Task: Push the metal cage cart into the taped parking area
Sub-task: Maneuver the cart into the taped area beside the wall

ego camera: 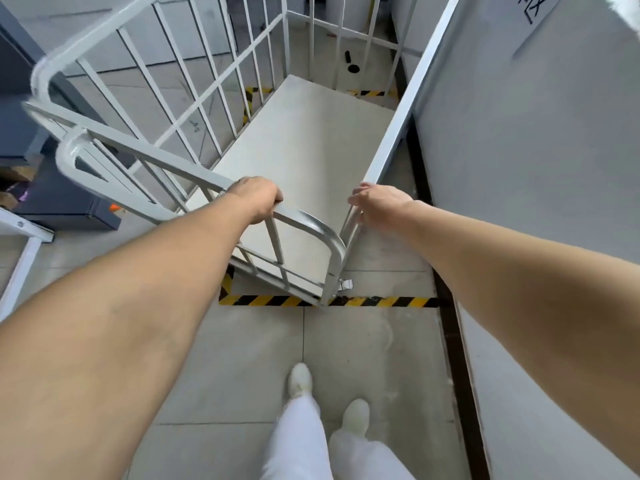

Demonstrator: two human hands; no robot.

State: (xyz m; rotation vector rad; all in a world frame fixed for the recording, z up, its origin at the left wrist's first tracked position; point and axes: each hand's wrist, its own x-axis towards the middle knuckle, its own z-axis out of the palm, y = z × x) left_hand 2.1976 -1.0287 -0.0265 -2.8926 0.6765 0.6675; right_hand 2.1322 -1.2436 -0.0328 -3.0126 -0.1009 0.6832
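Most of cage cart (304,143) inside tape (381,301); near corner on front strip. We grip end rail with left hand (258,199), side rail with right hand (377,206), fingers curled round both. Remaining: straighten, final nudge.

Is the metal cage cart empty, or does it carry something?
Empty: the metal cage cart shows only its own bare white floor between the bars, with nothing on it.

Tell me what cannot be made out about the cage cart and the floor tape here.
- wheels of the cage cart: head view, hidden under its floor.
- far tape: head view, mostly covered by the cart.
- fingertips of the left hand: curled behind the rail.
- wall sign: cut by the top edge.
- cart's left corner: motion-blurred.
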